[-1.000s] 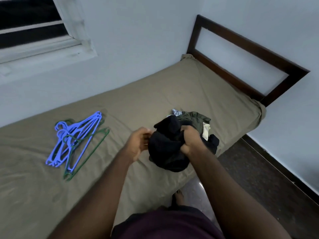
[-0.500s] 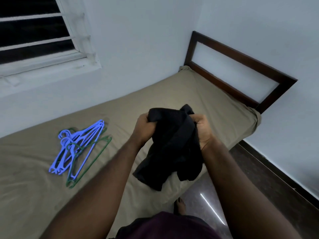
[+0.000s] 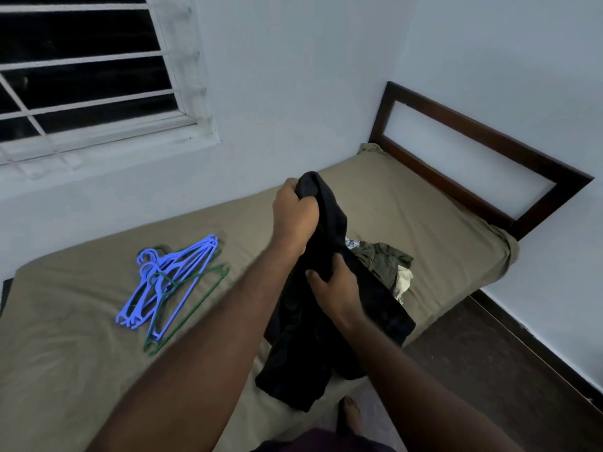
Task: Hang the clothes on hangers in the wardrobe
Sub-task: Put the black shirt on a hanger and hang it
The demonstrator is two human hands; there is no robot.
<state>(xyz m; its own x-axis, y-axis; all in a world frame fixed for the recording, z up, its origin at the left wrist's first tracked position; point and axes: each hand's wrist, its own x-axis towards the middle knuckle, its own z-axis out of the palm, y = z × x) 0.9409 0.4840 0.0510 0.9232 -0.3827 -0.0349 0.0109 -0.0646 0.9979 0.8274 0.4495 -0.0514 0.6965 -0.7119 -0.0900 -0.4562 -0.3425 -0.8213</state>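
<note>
Bed (image 3: 424,223) carries everything | black garment (image 3: 326,337) held up over its near edge, bunched (loose hem could slide off) | hanger pile (image 3: 176,282) tangled, lifting one may drag others | left hand (image 3: 293,216) fingers clenched on top fold, right hand (image 3: 336,288) gripping lower cloth

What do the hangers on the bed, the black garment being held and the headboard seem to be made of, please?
Blue hangers and green hangers: likely moulded plastic; thin, uniformly coloured, smooth bars.
Black garment: soft matte fabric, perhaps cotton knit; it droops in limp folds.
Headboard: probably dark-stained wood; slight sheen on straight rails.
</note>
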